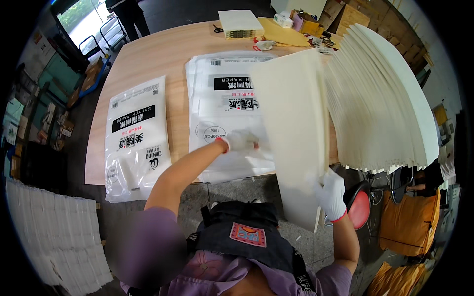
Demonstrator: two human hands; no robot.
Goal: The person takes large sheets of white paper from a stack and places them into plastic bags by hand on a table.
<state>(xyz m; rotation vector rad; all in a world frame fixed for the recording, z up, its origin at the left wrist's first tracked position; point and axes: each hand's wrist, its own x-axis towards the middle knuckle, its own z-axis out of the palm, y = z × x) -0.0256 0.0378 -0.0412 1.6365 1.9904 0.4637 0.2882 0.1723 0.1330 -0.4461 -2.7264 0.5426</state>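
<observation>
My right hand [331,193], in a white knit glove with a red cuff, grips the right edge of a stack of white paper [296,133]. The stack stands tilted on its long side, its lower end past the table's front edge. My left hand [242,142], gloved alike, is over a pile of clear printed plastic bags [212,160], close to the stack's left side. Its fingers are smeared by motion, so what they hold cannot be made out. At left on the table lies a plastic bag filled with white paper [136,143].
A long row of fanned white paper stacks [377,98] covers the table's right side. At the back are a white block of paper [241,22], scissors [217,29] and a cardboard box [310,25]. Wrapped white stacks [54,232] stand lower left; a red stool [359,207] is at right. Another person [129,17] stands beyond.
</observation>
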